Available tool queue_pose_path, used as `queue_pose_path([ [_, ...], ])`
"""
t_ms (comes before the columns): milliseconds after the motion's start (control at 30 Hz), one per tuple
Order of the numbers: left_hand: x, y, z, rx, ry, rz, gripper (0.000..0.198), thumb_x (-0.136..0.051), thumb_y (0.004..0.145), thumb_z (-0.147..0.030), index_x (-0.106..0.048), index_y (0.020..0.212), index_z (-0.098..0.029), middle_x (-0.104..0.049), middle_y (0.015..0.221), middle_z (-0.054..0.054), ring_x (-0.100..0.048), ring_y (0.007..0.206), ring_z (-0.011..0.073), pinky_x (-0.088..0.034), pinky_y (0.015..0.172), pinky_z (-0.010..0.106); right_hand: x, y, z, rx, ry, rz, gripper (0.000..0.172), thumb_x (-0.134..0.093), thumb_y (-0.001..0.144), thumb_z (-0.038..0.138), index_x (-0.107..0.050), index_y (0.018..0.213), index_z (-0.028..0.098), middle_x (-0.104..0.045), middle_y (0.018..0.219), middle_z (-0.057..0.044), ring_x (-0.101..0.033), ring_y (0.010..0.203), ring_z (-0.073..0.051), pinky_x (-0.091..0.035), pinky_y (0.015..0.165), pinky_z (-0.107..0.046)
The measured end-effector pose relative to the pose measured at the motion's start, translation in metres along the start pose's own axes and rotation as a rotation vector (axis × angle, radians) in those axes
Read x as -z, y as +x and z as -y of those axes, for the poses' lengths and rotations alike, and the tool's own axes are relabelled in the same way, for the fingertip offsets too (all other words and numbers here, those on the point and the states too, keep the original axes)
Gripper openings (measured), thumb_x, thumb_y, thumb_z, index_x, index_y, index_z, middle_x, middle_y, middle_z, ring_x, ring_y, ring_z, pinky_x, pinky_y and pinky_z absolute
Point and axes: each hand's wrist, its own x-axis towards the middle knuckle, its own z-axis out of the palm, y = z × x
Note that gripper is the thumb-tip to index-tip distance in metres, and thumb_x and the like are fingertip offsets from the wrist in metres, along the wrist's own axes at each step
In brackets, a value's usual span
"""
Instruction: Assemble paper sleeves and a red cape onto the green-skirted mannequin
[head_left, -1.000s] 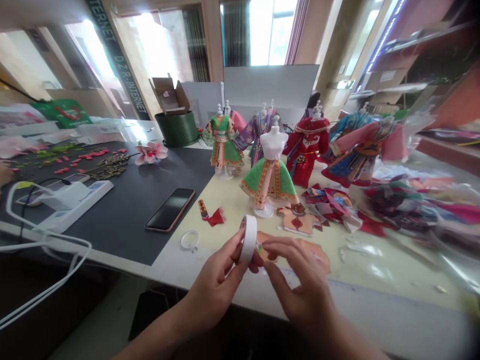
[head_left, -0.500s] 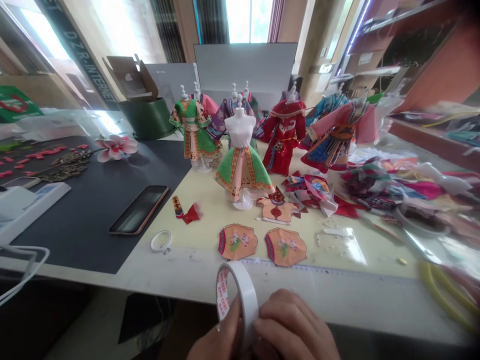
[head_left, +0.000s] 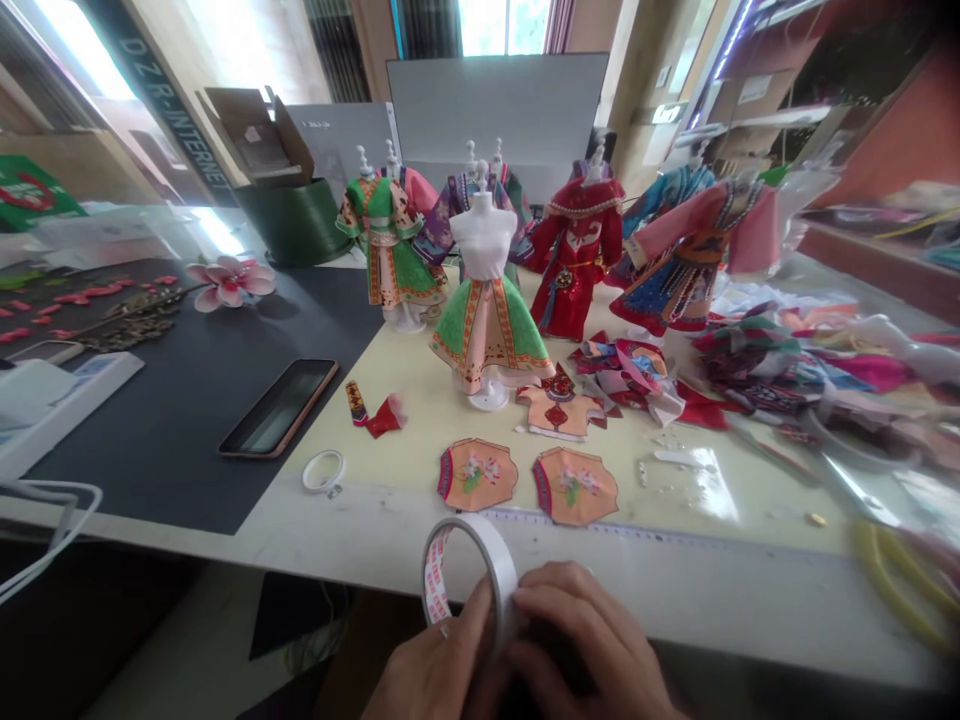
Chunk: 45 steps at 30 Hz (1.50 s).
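A white roll of double-sided tape (head_left: 501,565), its inner core printed in red, stands on edge between my hands at the table's front edge. My left hand (head_left: 431,665) grips the roll, with fingers inside the ring. Bent fingers of my right hand (head_left: 589,640) press against the roll's outer right side; their tips are partly hidden. Just beyond lie two peach fabric pieces with embroidered flowers, a left piece (head_left: 478,475) and a right piece (head_left: 576,487). Behind them a white mannequin (head_left: 484,238) wears a green and peach skirt (head_left: 523,335).
Several small mannequins in costumes stand behind, including one in a red dress (head_left: 574,250). A smaller tape ring (head_left: 324,470) and a phone (head_left: 279,408) lie left. Fabric scraps (head_left: 765,360) and yellow-handled scissors (head_left: 892,585) are right. A peach bodice piece (head_left: 556,412) lies in the middle.
The roll has turned slightly, showing more of its ring opening. My right fingers have shifted a little along its side. The view has tilted slightly downward.
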Motion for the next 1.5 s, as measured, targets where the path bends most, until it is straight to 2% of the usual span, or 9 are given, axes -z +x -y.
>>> queue_pose_path([
  [167, -0.006, 0.005, 0.004, -0.044, -0.046, 0.0, 0.074, -0.042, 0.085, -0.029, 0.0, 0.147, -0.035, -0.073, 0.097, 0.009, -0.071, 0.071, 0.0311, -0.063, 0.057, 0.038, -0.006, 0.002, 0.001, 0.0, 0.041, -0.042, 0.031, -0.057, 0.076, -0.001, -0.059, 0.103, 0.013, -0.065, 0.081, -0.009, -0.062, 0.071, -0.018, -0.057, 0.059, -0.029],
  [300, -0.005, 0.008, 0.003, -0.064, -0.074, 0.004, 0.072, -0.039, 0.086, -0.029, -0.001, 0.147, -0.034, -0.074, 0.09, 0.009, -0.071, 0.065, 0.0296, -0.062, 0.052, 0.036, -0.009, 0.003, 0.003, -0.051, 0.062, -0.118, 0.027, -0.056, 0.077, -0.002, -0.061, 0.098, 0.014, -0.064, 0.081, -0.008, -0.062, 0.072, -0.017, -0.056, 0.061, -0.027],
  [567, 0.008, 0.019, -0.005, -0.129, -0.076, -0.082, 0.058, -0.033, 0.092, -0.025, -0.016, 0.148, -0.026, -0.074, 0.076, 0.006, -0.067, 0.051, 0.0195, -0.057, 0.051, 0.024, -0.005, 0.008, 0.002, -0.078, 0.123, -0.036, 0.021, -0.054, 0.078, -0.002, -0.06, 0.089, 0.016, -0.063, 0.079, -0.006, -0.063, 0.07, -0.014, -0.056, 0.06, -0.024],
  [733, 0.013, 0.024, -0.008, -0.142, -0.085, -0.095, 0.055, -0.033, 0.093, -0.026, -0.022, 0.146, -0.024, -0.073, 0.074, 0.006, -0.066, 0.049, 0.0181, -0.056, 0.051, 0.022, -0.007, 0.004, 0.002, -0.141, 0.14, -0.053, 0.019, -0.055, 0.079, 0.0, -0.059, 0.087, 0.016, -0.063, 0.079, -0.005, -0.062, 0.07, -0.014, -0.055, 0.061, -0.025],
  [967, 0.01, 0.022, -0.011, -0.07, -0.02, -0.119, 0.052, -0.031, 0.094, -0.028, -0.025, 0.146, -0.024, -0.073, 0.077, 0.008, -0.068, 0.053, 0.0198, -0.058, 0.058, 0.025, -0.007, 0.006, -0.001, 0.002, 0.08, -0.063, 0.035, -0.054, 0.076, -0.006, -0.06, 0.105, 0.013, -0.065, 0.085, -0.009, -0.063, 0.076, -0.017, -0.057, 0.065, -0.027],
  [1100, 0.008, 0.025, -0.01, -0.141, 0.013, -0.17, 0.05, -0.029, 0.095, -0.029, -0.028, 0.144, -0.02, -0.071, 0.064, 0.006, -0.063, 0.043, 0.0173, -0.056, 0.05, 0.022, -0.007, 0.008, 0.0, -0.051, 0.111, -0.085, 0.029, -0.055, 0.076, -0.005, -0.061, 0.098, 0.014, -0.066, 0.083, -0.007, -0.064, 0.075, -0.015, -0.057, 0.065, -0.024],
  [1267, 0.011, 0.027, -0.012, -0.191, 0.186, -0.266, 0.042, -0.03, 0.096, -0.025, -0.042, 0.135, -0.015, -0.069, 0.06, 0.003, -0.061, 0.039, 0.0133, -0.053, 0.046, 0.017, -0.008, 0.01, 0.003, -0.1, 0.164, -0.124, 0.025, -0.055, 0.076, -0.006, -0.062, 0.09, 0.014, -0.065, 0.079, -0.006, -0.065, 0.072, -0.013, -0.055, 0.064, -0.021],
  [1400, 0.015, 0.03, -0.015, -0.216, 0.21, -0.272, 0.04, -0.031, 0.096, -0.026, -0.046, 0.132, -0.014, -0.069, 0.061, 0.003, -0.061, 0.04, 0.0123, -0.053, 0.048, 0.016, -0.009, 0.008, 0.002, -0.119, 0.186, -0.118, 0.021, -0.055, 0.077, -0.005, -0.061, 0.083, 0.014, -0.065, 0.077, -0.005, -0.064, 0.069, -0.013, -0.054, 0.062, -0.021],
  [1500, 0.017, 0.029, -0.017, -0.195, 0.218, -0.253, 0.04, -0.031, 0.097, -0.027, -0.046, 0.132, -0.015, -0.071, 0.064, 0.004, -0.064, 0.044, 0.013, -0.054, 0.049, 0.016, -0.009, 0.005, 0.0, -0.127, 0.19, -0.101, 0.022, -0.055, 0.078, -0.004, -0.061, 0.087, 0.014, -0.065, 0.079, -0.006, -0.064, 0.072, -0.013, -0.055, 0.064, -0.022],
])
